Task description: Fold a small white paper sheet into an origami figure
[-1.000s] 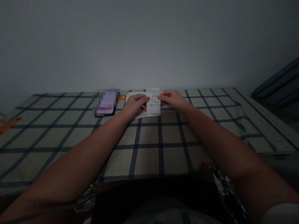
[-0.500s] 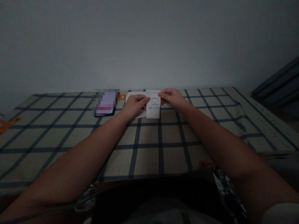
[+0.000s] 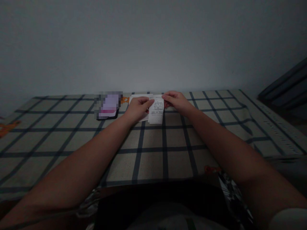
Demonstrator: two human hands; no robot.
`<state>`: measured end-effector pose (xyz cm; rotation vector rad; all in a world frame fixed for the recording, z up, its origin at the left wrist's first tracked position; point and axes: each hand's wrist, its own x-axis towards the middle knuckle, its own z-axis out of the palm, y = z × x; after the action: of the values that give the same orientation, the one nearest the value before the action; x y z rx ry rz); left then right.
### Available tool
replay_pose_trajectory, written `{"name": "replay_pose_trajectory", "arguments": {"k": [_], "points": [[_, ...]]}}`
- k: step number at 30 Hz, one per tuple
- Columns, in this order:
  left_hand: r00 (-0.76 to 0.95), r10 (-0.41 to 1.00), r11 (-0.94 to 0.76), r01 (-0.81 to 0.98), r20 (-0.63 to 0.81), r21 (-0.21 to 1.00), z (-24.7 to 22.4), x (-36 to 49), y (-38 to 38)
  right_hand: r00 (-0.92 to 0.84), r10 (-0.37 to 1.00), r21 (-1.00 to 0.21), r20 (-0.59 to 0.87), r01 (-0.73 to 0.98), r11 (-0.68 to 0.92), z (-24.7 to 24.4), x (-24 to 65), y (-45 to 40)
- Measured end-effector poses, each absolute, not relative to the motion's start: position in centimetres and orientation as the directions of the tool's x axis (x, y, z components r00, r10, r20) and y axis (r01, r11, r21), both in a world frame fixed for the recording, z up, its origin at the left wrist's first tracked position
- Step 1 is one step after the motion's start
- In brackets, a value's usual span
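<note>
A small white sheet of paper (image 3: 156,116), printed with a dark line drawing and large characters, is held up between my hands above the table. My left hand (image 3: 137,108) pinches its left edge between thumb and fingers. At the upper right edge, my right hand (image 3: 176,100) pinches the same paper, thumb on the near face. More white paper (image 3: 143,117) lies beneath and behind my left hand, partly covered by it. Whether the held paper is one sheet or folded, I cannot tell.
A phone (image 3: 108,107), partly pixelated, lies left of my hands. A checked cloth (image 3: 153,159) with orange bear prints covers the table. The grey wall (image 3: 153,44) rises directly behind the table, and dark striped fabric (image 3: 287,83) hangs at the far right.
The held paper has shifted slightly left and down, and its lower edge now tilts a little. Both hands stay nearly in place, still pinching it.
</note>
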<state>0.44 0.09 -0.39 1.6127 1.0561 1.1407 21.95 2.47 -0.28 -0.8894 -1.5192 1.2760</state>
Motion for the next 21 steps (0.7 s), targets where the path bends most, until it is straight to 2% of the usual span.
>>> {"name": "replay_pose_trajectory", "arguments": {"k": [9, 12, 15, 21], "points": [[0.241, 0.944, -0.276, 0.201, 0.225, 0.940, -0.34, 0.51, 0.07, -0.260, 0.937, -0.970, 0.232, 0.005, 0.242, -0.03, 22.07, 2.50], [0.217, 0.939, -0.309, 0.199, 0.266, 0.930, -0.44, 0.42, 0.28, -0.295, 0.939, -0.984, 0.176, -0.037, 0.173, -0.18, 21.93, 2.52], [0.174, 0.935, -0.341, 0.200, 0.309, 0.918, -0.49, 0.40, 0.51, -0.373, 0.922, -0.994, 0.105, -0.009, 0.109, -0.29, 21.82, 2.44], [0.155, 0.945, -0.315, 0.182, 0.289, 0.932, 0.00, 0.71, 0.08, -0.345, 0.930, -0.988, 0.127, 0.034, 0.148, -0.32, 21.89, 2.36]]}}
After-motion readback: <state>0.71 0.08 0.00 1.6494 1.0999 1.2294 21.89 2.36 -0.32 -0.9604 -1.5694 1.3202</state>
